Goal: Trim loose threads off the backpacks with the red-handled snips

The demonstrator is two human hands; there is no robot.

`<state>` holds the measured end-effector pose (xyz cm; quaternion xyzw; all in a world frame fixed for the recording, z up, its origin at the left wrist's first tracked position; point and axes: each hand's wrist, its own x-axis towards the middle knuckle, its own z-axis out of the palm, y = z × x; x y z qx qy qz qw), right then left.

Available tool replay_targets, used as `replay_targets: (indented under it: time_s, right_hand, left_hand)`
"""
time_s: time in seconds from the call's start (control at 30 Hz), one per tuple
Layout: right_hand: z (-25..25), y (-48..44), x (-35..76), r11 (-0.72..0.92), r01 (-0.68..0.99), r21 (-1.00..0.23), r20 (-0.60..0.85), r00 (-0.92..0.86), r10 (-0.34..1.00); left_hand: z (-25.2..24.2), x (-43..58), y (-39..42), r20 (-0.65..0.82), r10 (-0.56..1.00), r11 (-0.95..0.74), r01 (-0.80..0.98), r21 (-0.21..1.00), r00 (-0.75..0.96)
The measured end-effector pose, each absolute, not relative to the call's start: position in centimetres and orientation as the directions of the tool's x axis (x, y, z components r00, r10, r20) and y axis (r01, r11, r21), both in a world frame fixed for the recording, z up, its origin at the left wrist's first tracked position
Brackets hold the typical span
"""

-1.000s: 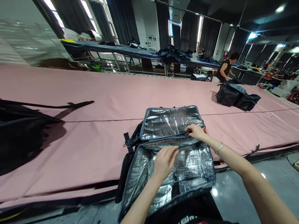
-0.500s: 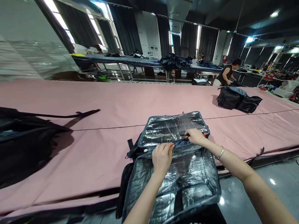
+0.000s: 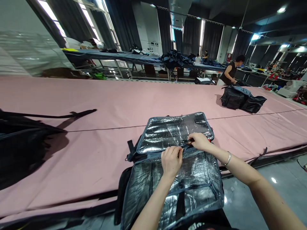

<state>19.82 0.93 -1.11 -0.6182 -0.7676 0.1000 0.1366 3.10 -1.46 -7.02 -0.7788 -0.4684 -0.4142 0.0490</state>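
Note:
An insulated bag [image 3: 192, 172] lies open before me, its lining silver foil and its edges bound in dark blue. The foil-lined lid [image 3: 165, 131] is folded back onto the pink cloth. My left hand [image 3: 171, 159] is closed at the seam between lid and body, fingertips pinched together; whatever is between them is too small to make out. Just right of it, my right hand [image 3: 199, 141] grips dark thread snips [image 3: 185, 141], their slim blades pointing left toward my left fingertips. A red bit shows by the heel of that hand.
Pink cloth [image 3: 115, 99] covers the long table. A black bag [image 3: 21, 153] with a strap lies at left, another black bag [image 3: 242, 99] at far right. Behind the table a person [image 3: 229, 73] handles dark material. The table's front edge runs beside the bag.
My left hand has moved slightly right along the seam, closer to the snips. The snips' blades now show more clearly, and the view has shifted a little.

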Motion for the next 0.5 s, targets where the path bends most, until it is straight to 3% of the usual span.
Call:
replay_targets:
  time_s: [0.1, 0.2, 0.33, 0.5]
  right_hand:
    - [-1.5, 0.4, 20.8, 0.305, 0.901, -0.308, 0.255, -0.231, 0.939]
    - [-2.2, -0.3, 22.0, 0.466, 0.871, -0.154, 0.459, -0.355, 0.815]
    - [-3.1, -0.9, 22.8, 0.563, 0.823, 0.071, 0.513, -0.515, 0.687]
    - [-3.6, -0.7, 21.8, 0.591, 0.788, 0.172, 0.520, -0.582, 0.625]
  left_hand:
    - [-7.2, 3.1, -1.4, 0.673, 0.708, -0.545, 0.773, 0.325, 0.215]
    - [-7.3, 3.1, -1.3, 0.662, 0.720, -0.536, 0.772, 0.341, 0.208]
    - [-7.2, 3.2, -1.4, 0.660, 0.724, -0.534, 0.768, 0.353, 0.201]
    - [-7.2, 3.2, -1.5, 0.664, 0.722, -0.529, 0.773, 0.349, 0.195]
